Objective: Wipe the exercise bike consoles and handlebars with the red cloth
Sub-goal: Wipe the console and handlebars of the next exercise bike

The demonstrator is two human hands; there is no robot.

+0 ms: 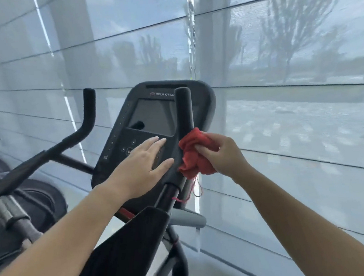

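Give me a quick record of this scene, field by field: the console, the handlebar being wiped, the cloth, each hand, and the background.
console: black, screen unlit
handlebar grip: black, upright, in front of the console's right edge
red cloth: bunched against the handlebar grip's lower part; loose threads hang below
left hand: fingers straight, flat on the console's button panel
right hand: pinches the red cloth
background: sheer blind over the window
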